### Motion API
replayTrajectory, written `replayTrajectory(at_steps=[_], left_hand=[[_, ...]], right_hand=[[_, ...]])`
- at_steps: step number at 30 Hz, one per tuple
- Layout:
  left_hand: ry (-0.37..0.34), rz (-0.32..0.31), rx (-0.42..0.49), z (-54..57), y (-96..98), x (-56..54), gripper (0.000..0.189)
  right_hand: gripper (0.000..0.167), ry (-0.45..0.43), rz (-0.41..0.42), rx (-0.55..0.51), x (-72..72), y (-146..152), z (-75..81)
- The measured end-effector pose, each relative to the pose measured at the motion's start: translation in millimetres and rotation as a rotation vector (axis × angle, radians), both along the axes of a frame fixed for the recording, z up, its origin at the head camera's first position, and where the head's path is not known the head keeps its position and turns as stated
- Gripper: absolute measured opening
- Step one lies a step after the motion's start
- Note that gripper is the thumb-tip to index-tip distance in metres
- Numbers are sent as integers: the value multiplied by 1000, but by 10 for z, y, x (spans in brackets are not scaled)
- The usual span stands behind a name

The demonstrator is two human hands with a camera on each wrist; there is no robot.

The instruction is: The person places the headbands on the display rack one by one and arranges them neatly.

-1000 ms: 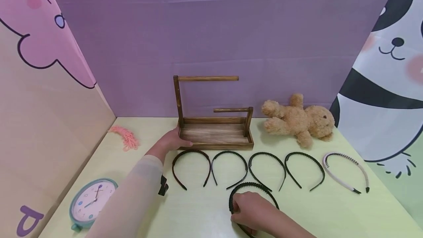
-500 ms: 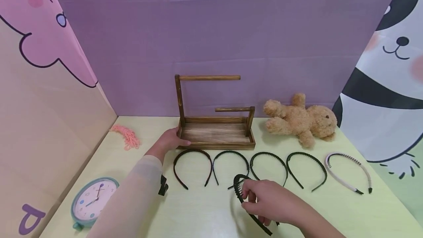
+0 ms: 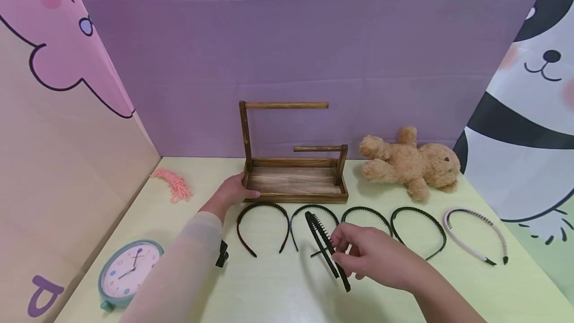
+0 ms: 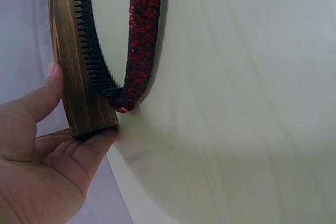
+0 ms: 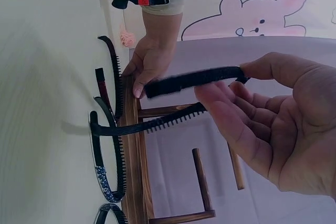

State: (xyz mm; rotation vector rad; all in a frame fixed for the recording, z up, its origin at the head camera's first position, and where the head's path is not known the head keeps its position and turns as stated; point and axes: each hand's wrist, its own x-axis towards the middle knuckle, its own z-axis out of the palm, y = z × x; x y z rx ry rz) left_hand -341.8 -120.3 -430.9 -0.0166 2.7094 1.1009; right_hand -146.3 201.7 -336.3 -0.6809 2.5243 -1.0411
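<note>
Right hand (image 3: 372,253): thumb and fingers pinch one arm of a black toothed headband (image 3: 328,245). The headband is held clear of the tabletop (image 3: 251,293), in front of the wooden rack, tilted with its curved end up and to the left and its two free ends down. The head view shows it overlapping the second headband in the row.

Left hand (image 3: 233,191): grips the left end of the wooden rack (image 3: 300,198), the thumb on the front edge and the fingers around the corner, as the left wrist view confirms. The rack stands upright; it has a shallow tray, a tall post with a bar at left and a short post with a bar at right.

Five headbands lie in a row before the rack, curved ends toward it. The leftmost headband (image 3: 263,205) carries red sequins. The rightmost headband (image 3: 447,223) is pale with black tips; the remaining three are dark.

Surroundings: a brown teddy bear (image 3: 405,163) lies on its side right of the rack. A bundle of pink yarn (image 3: 175,184) lies at far left, with a teal-rimmed clock (image 3: 130,270) nearer the person, partly covered by the left sleeve (image 3: 179,273).
</note>
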Motion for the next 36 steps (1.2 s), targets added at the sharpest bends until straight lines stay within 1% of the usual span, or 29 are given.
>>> replayTrajectory(at_steps=[4,9,12,19,25,31,36], left_hand=[[0,0,3,2,-3,-3,92],[-5,9,13,18,-8,14,92],[-1,4,14,26,-5,25,91],[4,4,13,11,-15,14,91],[-7,-1,25,24,-19,13,93],[-19,12,25,14,-17,14,93],[-16,24,28,15,-8,13,93]], right_hand=[[14,77,-9,-8,-75,-32,-3],[12,222,-49,9,-189,-84,-36],[13,251,-85,-8,-251,-118,-54],[10,254,-158,-64,-451,-229,-87],[14,249,-181,-143,-660,-336,-134],[17,250,-233,-162,-901,-461,-236],[19,211,-272,-183,-1110,-537,-296]])
